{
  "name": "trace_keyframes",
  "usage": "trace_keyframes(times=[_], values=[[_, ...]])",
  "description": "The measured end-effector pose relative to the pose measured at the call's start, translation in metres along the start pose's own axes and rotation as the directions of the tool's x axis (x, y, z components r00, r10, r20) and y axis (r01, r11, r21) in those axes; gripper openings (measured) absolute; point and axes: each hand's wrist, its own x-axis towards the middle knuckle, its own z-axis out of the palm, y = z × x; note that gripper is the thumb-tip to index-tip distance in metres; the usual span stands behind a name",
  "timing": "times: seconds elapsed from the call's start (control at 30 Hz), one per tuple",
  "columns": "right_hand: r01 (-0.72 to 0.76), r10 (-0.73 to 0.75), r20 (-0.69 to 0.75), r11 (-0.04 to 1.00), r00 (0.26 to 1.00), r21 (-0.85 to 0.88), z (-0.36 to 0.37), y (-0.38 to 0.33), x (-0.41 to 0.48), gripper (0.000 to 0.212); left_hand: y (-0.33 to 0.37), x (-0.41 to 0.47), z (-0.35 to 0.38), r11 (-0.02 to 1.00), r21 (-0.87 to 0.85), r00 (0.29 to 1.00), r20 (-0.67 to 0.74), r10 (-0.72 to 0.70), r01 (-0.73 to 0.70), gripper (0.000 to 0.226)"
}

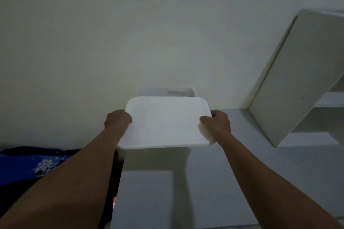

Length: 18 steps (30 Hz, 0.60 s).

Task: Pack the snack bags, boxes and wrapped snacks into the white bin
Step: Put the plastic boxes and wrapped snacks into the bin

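A flat white lid (164, 122) is held level in front of me, above the white bin (166, 91), whose far rim and inner wall show just past the lid's far edge, against the wall. My left hand (118, 119) grips the lid's left edge. On the right edge, my right hand (216, 124) grips it, thumb on top. The bin's inside is mostly hidden by the lid, and no snacks are visible.
A pale wall fills the upper view. A white shelf unit (297, 80) leans in at the right. A grey floor or surface (242, 182) lies below. A dark blue patterned cloth (37, 165) is at the lower left, with a small red-and-white item (114, 202) beside it.
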Motion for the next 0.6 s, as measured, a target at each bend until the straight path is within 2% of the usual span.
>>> trace_keyframes(times=[0.1, 0.27, 0.37, 0.5, 0.6], values=[[-0.005, 0.005, -0.015, 1.0, 1.0, 0.014, 0.004, -0.008, 0.028, 0.02, 0.014, 0.015, 0.008, 0.991, -0.136, 0.998, -0.06, 0.005, -0.013, 0.045], [-0.015, 0.015, 0.002, 0.999, 1.0, 0.031, 0.028, -0.014, 0.098, 0.022, 0.045, 0.063, 0.037, 0.994, -0.093, 0.994, -0.096, 0.051, -0.059, 0.036], [-0.02, 0.02, 0.018, 1.0, 1.0, 0.015, 0.047, -0.014, 0.135, 0.011, 0.053, 0.098, 0.056, 0.998, -0.047, 0.993, -0.107, 0.041, -0.046, 0.037], [-0.039, 0.039, 0.03, 0.999, 0.999, -0.008, 0.073, -0.004, 0.172, 0.034, 0.051, 0.139, 0.08, 1.0, -0.014, 0.997, -0.081, -0.012, 0.01, 0.035], [-0.016, 0.018, 0.041, 0.999, 0.999, -0.05, 0.091, 0.005, 0.192, 0.04, 0.042, 0.158, 0.095, 0.998, 0.006, 0.997, -0.046, -0.065, 0.066, 0.048]])
